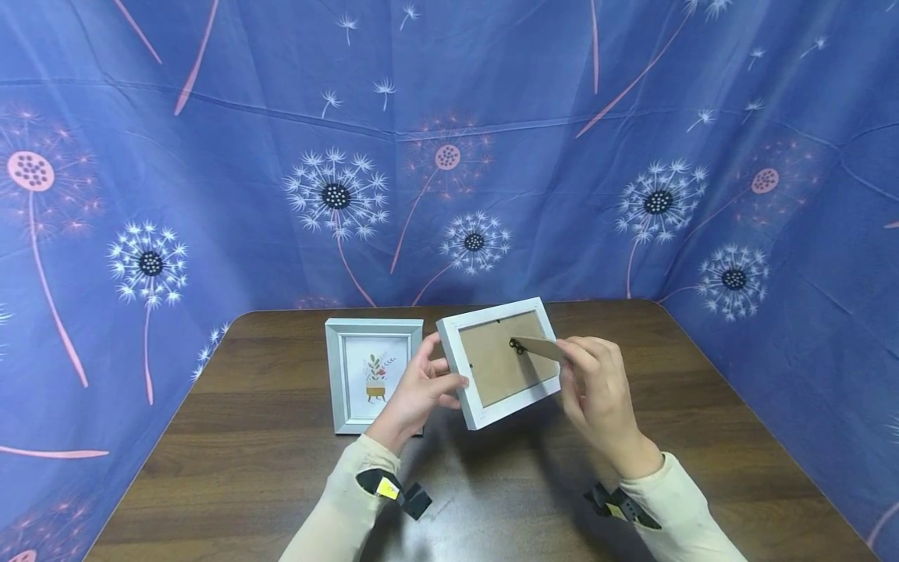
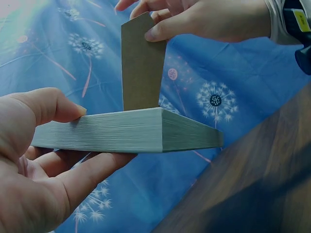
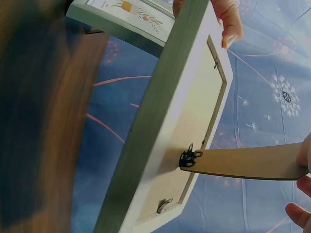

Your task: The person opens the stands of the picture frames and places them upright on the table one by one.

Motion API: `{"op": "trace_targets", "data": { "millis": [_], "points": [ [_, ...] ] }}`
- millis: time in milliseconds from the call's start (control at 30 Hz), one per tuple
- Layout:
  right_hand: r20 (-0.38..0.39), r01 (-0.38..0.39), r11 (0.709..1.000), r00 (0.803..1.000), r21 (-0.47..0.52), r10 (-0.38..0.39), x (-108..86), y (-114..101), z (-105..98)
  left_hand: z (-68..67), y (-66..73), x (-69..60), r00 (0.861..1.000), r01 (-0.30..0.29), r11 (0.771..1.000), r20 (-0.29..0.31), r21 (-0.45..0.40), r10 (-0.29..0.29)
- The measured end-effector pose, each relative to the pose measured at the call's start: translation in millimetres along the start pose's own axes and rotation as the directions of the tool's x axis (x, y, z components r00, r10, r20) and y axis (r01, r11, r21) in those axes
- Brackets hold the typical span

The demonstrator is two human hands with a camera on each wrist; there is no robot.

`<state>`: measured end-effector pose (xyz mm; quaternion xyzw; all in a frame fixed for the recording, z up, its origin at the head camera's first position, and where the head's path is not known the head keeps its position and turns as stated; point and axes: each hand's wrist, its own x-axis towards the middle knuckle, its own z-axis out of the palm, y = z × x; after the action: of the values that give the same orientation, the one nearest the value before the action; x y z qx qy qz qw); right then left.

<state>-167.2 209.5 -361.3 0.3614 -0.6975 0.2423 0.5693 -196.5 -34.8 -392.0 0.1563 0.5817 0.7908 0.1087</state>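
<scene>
One held frame (image 1: 520, 400): rectangular, tilted, its back turned toward the head camera, lifted clear above the brown wooden tabletop (image 1: 477, 499)
Rim (image 2: 112, 132): pale, near white in the head view, its outer sides greyish green in the wrist views, with fine lines running lengthwise like grain
Backing board (image 1: 492, 382): plain tan, flat, set inside the rim
Fastenings: small dark tabs (image 3: 164, 206) where board and rim meet
Stand leg (image 1: 541, 347): flat brown strip, swung well out from the board
Hinge (image 3: 189, 156): black, with looped outlines, joining leg to board near the board's middle
Front of the held frame: hidden, facing away
Left hand (image 1: 428, 382): grips the held frame by its left side, thumb on the back, fingers underneath
Right hand (image 1: 597, 390): pinches the stand leg's free end between thumb and fingers
Second frame (image 1: 333, 382): pale grey-blue, standing on the tabletop beside the held one, partly covered by the left hand
Print (image 1: 375, 378): leafy plant in a yellow-brown pot on legs, white ground
Backdrop (image 1: 548, 172): blue cloth with white and pink dandelions
</scene>
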Motion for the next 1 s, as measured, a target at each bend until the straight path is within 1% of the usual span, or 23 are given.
{"op": "trace_targets", "data": {
  "millis": [167,267,433,633,800,1000],
  "points": [
    [0.037,-0.023,1.0,0.999,-0.003,0.024,-3.9,1.6,-2.7,-2.5,2.8,-2.3,1.0,-0.006,0.999,0.009,0.044,0.006],
    [0.062,-0.058,0.998,0.996,-0.011,0.058,-7.0,4.1,-5.9,-4.1,4.7,-3.8,1.0,-0.019,0.998,0.02,0.059,0.018],
    [0.07,-0.113,0.994,0.991,-0.011,0.113,-11.4,8.2,-10.9,-7.1,7.8,-6.4,0.999,-0.016,0.997,0.034,0.074,0.014],
    [0.083,-0.128,0.991,0.988,-0.035,0.131,-16.2,11.4,-12.0,-12.8,10.1,-9.0,0.999,-0.024,0.992,0.05,0.124,0.018],
    [0.123,-0.136,0.989,0.982,-0.051,0.141,-19.8,14.5,-13.1,-16.5,13.2,-10.2,0.997,-0.038,0.986,0.066,0.162,0.028],
    [0.176,-0.151,0.987,0.971,-0.064,0.16,-25.8,17.8,-14.6,-19.4,14.9,-11.0,0.994,-0.083,0.971,0.084,0.224,0.065]
  ]
}}
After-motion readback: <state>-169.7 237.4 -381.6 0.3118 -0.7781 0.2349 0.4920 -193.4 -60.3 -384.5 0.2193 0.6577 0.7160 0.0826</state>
